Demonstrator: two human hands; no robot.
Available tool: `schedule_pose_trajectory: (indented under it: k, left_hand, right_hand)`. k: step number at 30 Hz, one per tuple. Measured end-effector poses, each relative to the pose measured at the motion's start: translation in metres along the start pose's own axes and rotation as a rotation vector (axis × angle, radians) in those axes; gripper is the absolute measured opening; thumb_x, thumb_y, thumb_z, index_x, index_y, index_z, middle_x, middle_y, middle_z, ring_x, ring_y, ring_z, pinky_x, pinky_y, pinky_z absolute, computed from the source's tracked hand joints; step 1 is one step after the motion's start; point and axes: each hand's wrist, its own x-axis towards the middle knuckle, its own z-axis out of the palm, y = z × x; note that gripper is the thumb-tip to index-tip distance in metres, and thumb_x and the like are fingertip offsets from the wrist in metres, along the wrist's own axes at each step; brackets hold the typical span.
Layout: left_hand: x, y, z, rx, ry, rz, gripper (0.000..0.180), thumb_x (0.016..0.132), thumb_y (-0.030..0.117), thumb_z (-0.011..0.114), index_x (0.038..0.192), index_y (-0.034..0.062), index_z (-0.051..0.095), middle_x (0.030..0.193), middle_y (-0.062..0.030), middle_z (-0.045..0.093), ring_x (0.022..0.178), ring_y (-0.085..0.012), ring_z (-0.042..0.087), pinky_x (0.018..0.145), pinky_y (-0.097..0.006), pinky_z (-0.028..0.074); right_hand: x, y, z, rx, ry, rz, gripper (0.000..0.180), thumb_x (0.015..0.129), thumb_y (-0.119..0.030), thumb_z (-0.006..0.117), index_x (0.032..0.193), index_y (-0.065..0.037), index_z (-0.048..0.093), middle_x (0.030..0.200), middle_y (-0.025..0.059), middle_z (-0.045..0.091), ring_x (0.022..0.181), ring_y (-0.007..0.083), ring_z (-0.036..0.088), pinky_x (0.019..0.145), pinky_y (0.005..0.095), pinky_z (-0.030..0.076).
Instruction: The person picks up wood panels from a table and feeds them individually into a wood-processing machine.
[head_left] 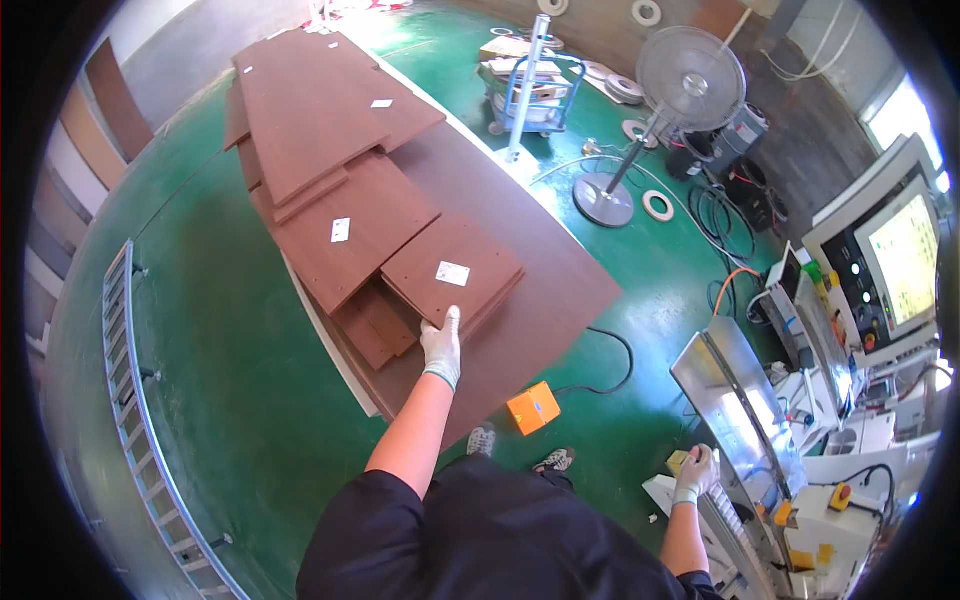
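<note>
My left hand [441, 344], in a white glove, reaches out and grips the near edge of a small brown wood panel [452, 270] with a white label, lying on top of a pile of brown panels [330, 150]. The pile rests on a large brown board [540, 290] on the green floor. My right hand [694, 473], also gloved, rests on the edge of a grey metal machine table [735, 400] at the lower right; whether it grips the edge is unclear.
An orange foot pedal [533, 408] with a black cable lies near my feet. A standing fan [670, 90], a blue cart [530, 90], tape rolls and cables sit at the back. A control panel with screen [895, 260] stands right. A metal rail [140, 420] runs left.
</note>
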Motion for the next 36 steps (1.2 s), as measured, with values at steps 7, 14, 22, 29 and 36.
schedule_pose_trajectory:
  k: [7, 14, 22, 29, 36]
  left_hand:
    - [-0.016, 0.018, -0.029, -0.130, 0.059, -0.166, 0.037, 0.101, 0.028, 0.070, 0.127, 0.0072, 0.054, 0.121, -0.0080, 0.064, 0.102, -0.0186, 0.063, 0.080, -0.037, 0.056]
    - [-0.069, 0.025, -0.070, -0.213, -0.451, -0.484, 0.031, 0.104, 0.033, 0.067, 0.128, 0.0168, 0.056, 0.108, 0.0000, 0.066, 0.083, -0.0162, 0.066, 0.069, -0.031, 0.058]
    - [-0.169, 0.015, -0.048, -0.196, -1.066, -0.593, 0.051, 0.103, 0.032, 0.069, 0.143, 0.0077, 0.049, 0.119, -0.0083, 0.067, 0.098, -0.0225, 0.069, 0.086, -0.038, 0.059]
    - [-0.182, 0.028, 0.053, 0.314, -1.490, -0.272, 0.060, 0.093, 0.020, 0.081, 0.142, -0.0009, 0.052, 0.130, -0.0104, 0.068, 0.109, -0.0189, 0.068, 0.093, -0.035, 0.056]
    - [-0.207, 0.030, 0.115, 0.462, -1.588, -0.119, 0.048, 0.101, 0.011, 0.070, 0.143, -0.0044, 0.051, 0.136, -0.0116, 0.065, 0.120, -0.0207, 0.064, 0.105, -0.035, 0.050]
  right_hand:
    - [-0.013, -0.034, -0.018, -0.068, -0.001, -0.073, 0.021, 0.093, -0.029, 0.067, 0.107, -0.015, 0.075, 0.107, 0.0091, 0.076, 0.102, 0.0329, 0.068, 0.092, 0.0450, 0.049]
    - [-0.010, -0.025, -0.012, 0.082, 0.023, -0.021, 0.024, 0.093, -0.030, 0.070, 0.108, -0.012, 0.077, 0.108, 0.0103, 0.077, 0.105, 0.0326, 0.069, 0.098, 0.0437, 0.049]
    - [-0.054, -0.164, -0.088, 1.645, -0.744, 0.056, 0.076, 0.101, -0.028, 0.073, 0.163, -0.009, 0.031, 0.147, 0.0159, 0.056, 0.127, 0.0214, 0.058, 0.113, 0.0387, 0.044]
    - [-0.042, -0.163, -0.129, 1.729, -0.448, 0.218, 0.057, 0.100, -0.001, 0.068, 0.153, -0.002, 0.048, 0.144, 0.0093, 0.059, 0.130, 0.0176, 0.056, 0.114, 0.0327, 0.044]
    - [-0.058, -0.089, -0.122, 1.759, -0.380, 0.446, 0.052, 0.098, 0.009, 0.062, 0.148, -0.002, 0.054, 0.137, 0.0066, 0.064, 0.122, 0.0150, 0.060, 0.107, 0.0305, 0.049]
